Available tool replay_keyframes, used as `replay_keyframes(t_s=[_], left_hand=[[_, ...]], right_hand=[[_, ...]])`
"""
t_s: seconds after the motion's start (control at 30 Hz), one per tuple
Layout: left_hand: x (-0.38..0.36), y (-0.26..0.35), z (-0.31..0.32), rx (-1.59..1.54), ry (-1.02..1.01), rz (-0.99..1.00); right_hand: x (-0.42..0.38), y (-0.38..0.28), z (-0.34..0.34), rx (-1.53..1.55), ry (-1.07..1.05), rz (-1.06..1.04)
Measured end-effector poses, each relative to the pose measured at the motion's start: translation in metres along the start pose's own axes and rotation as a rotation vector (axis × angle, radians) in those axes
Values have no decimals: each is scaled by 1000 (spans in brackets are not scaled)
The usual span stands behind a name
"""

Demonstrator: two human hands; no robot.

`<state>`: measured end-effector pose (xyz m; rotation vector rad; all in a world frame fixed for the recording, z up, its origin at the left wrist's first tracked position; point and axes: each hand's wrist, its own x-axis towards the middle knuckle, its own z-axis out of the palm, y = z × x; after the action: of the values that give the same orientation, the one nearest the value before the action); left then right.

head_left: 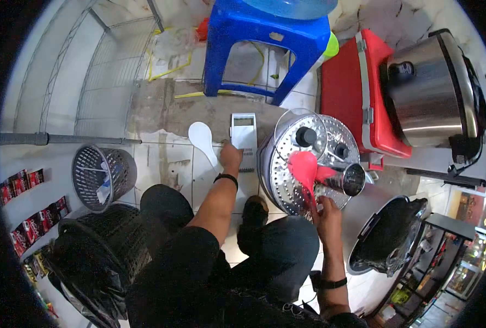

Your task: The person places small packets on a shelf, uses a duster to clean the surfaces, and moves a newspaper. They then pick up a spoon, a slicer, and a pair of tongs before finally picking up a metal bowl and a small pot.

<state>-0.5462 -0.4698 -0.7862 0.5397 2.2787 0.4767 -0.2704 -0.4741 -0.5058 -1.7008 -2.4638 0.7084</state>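
My left hand (pixel 232 157) is at the left edge of a white device with a small screen (pixel 244 134), its fingers curled against it. The device lies on the floor. Just left of that hand is a white rice paddle (pixel 201 135), its handle running down toward my wrist. My right hand (pixel 328 215) is closed around the handle of a red serving spoon (pixel 303 167). The spoon's bowl lies over a perforated metal lid (pixel 282 180), beside a metal cup (pixel 354 179) lying tilted with another red piece at it. A clear lid with a black knob (pixel 307 136) rests there too.
A blue plastic stool (pixel 264 30) stands ahead. To the right are a red cooler box (pixel 344 82), a steel cooker (pixel 426 87) and a bin with a black bag (pixel 387 238). A grey basket (pixel 124 177) and wire rack (pixel 112 71) are at left.
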Motion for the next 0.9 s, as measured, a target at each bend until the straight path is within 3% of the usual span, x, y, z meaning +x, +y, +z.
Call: replay_keyframes(t_s=[0.07,0.1,0.2,0.27,0.33,0.37,0.5,0.57,0.6,0.73,0.8,0.87,0.9], left_hand=[[8,-4,8,14,136,-43],[6,-10,7,-30,170,79],[5,-24,-9,-76,54,105],[-7,-40,-30,-117,145,202],[-24,-42,-62,-402,226,96],[-19,-56,-66,-635,135,35],[-82,-7,-167,-706,36,121],[-116,28,-210,-1168,-215,94],[-133,45,-229,-1169,-218,94],[-164,94,-256,-1172,-628,489],[-147,106,-252,-980,-618,626],[-89,90,-210,-924,-439,417],[-64,62,-179,-661,-174,316]], right_hand=[[0,-10,-12,-8,75,-57],[-3,-19,-22,15,86,-55],[-6,-46,-41,24,127,-142],[5,-77,-48,125,152,-220],[24,-105,-49,219,-1,-330],[37,-115,-45,229,-110,-324],[76,-135,-17,250,-339,-322],[81,-146,-5,353,-215,-412],[81,-149,-2,488,-253,-311],[73,-154,-34,928,-196,-57],[60,-148,-64,882,-29,-171],[38,-126,-83,702,286,-170],[25,-116,-100,593,424,-167]])
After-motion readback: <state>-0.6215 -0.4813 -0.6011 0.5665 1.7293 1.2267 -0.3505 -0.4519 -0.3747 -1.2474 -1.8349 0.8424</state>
